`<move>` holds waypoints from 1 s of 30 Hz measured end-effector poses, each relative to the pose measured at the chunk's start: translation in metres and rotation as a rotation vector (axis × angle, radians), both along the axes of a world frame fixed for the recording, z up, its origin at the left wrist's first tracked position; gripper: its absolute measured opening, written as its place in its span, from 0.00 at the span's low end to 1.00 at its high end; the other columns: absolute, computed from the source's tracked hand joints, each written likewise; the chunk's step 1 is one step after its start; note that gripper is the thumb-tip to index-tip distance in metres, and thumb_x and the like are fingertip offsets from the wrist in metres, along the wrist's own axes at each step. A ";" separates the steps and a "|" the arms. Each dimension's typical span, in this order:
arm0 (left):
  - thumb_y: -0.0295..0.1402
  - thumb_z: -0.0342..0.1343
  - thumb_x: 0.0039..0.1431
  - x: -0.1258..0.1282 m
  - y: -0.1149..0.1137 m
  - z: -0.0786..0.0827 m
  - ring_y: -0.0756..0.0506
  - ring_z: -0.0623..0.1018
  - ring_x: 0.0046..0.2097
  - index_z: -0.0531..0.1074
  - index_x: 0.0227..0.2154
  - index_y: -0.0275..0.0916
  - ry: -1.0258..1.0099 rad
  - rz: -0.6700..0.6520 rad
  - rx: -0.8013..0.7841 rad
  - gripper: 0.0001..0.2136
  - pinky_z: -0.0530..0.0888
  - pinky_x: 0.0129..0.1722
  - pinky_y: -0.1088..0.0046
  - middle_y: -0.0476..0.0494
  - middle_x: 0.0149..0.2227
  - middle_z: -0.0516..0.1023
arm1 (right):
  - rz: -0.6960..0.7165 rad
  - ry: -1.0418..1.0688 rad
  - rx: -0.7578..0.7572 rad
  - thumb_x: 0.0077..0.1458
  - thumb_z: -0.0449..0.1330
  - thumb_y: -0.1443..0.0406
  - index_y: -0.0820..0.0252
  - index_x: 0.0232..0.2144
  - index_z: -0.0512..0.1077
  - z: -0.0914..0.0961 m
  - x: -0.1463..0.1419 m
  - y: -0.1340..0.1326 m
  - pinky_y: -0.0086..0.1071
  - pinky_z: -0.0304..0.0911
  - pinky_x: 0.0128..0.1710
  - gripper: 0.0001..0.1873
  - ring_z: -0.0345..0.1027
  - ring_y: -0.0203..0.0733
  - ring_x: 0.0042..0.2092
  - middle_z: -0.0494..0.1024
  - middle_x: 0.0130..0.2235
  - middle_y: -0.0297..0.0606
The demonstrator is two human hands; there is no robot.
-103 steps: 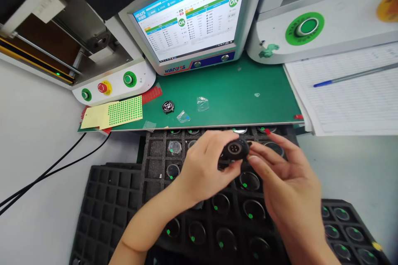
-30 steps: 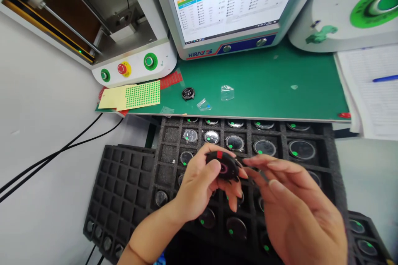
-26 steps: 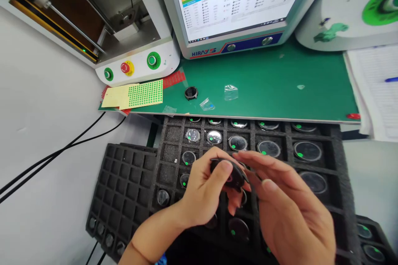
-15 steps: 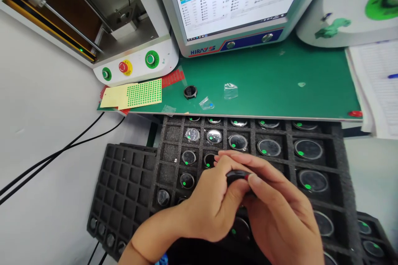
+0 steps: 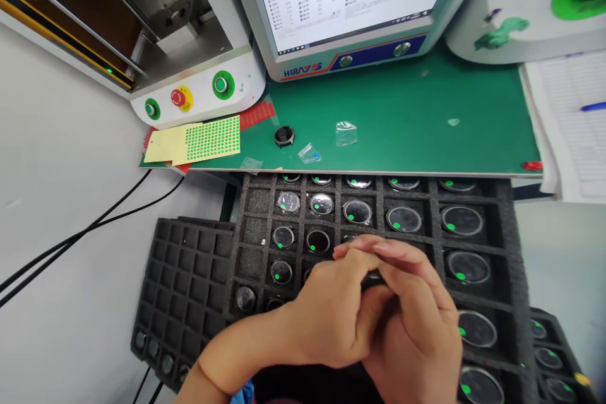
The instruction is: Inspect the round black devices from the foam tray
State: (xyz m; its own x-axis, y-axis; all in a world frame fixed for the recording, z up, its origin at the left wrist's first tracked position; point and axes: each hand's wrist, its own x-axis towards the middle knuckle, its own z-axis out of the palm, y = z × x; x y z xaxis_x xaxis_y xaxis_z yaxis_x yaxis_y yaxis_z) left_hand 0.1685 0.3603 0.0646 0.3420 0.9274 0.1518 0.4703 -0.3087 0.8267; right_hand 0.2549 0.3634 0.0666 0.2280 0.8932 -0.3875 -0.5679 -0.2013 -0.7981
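My left hand (image 5: pixel 331 312) and my right hand (image 5: pixel 416 322) are closed together around a dark watch case (image 5: pixel 373 278). Only a bit of its black edge shows between my fingers; the rest of it is hidden. Both hands are held above a black foam tray (image 5: pixel 258 233) whose compartments hold several round watch cases, most with a green dot sticker, such as the watch case (image 5: pixel 404 219) just beyond my right fingers. Another watch case (image 5: pixel 285 136) lies on the green bench mat (image 5: pixel 402 113), beside small clear plastic film pieces (image 5: pixel 346 133).
A second foam tray (image 5: pixel 184 284) sits lower left, and another tray (image 5: pixel 549 356) lower right. At the back stand a test machine (image 5: pixel 199 91) with buttons and a monitor (image 5: pixel 341 25) reading OK. Sheets of green dot stickers (image 5: pixel 213 139), papers (image 5: pixel 577 132) and black cables (image 5: pixel 89 227) surround the bench.
My hands have closed further over the watch case, and my right fingers now cover more of it. The red spot on its edge no longer shows. The view has shifted slightly.
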 end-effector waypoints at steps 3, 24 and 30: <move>0.32 0.41 0.66 0.000 0.000 -0.002 0.41 0.79 0.41 0.63 0.45 0.33 0.018 -0.022 -0.040 0.11 0.77 0.37 0.65 0.32 0.40 0.77 | -0.011 -0.002 -0.024 0.48 0.62 0.66 0.54 0.26 0.78 -0.001 0.001 0.000 0.28 0.72 0.31 0.04 0.77 0.38 0.32 0.80 0.30 0.31; 0.46 0.49 0.63 0.010 0.004 0.000 0.55 0.62 0.15 0.67 0.26 0.35 -1.262 -0.012 -0.825 0.19 0.60 0.16 0.82 0.51 0.15 0.65 | 0.239 -0.297 0.594 0.36 0.70 0.74 0.47 0.48 0.71 -0.018 0.034 0.002 0.52 0.73 0.46 0.35 0.76 0.53 0.44 0.81 0.39 0.36; 0.45 0.50 0.62 0.014 0.000 -0.003 0.55 0.62 0.15 0.68 0.30 0.34 -1.318 0.013 -0.845 0.17 0.58 0.12 0.83 0.49 0.18 0.68 | 0.283 -0.209 0.573 0.40 0.75 0.63 0.47 0.45 0.71 -0.027 0.036 0.004 0.44 0.76 0.40 0.29 0.78 0.49 0.40 0.81 0.36 0.34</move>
State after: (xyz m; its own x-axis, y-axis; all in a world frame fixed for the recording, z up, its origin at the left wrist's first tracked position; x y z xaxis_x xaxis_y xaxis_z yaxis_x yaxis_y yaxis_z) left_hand 0.1820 0.3605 0.0614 0.3836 0.8970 -0.2197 -0.6982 0.4374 0.5667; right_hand 0.2909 0.3671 0.0401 -0.0261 0.9810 0.1924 -0.3771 0.1686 -0.9107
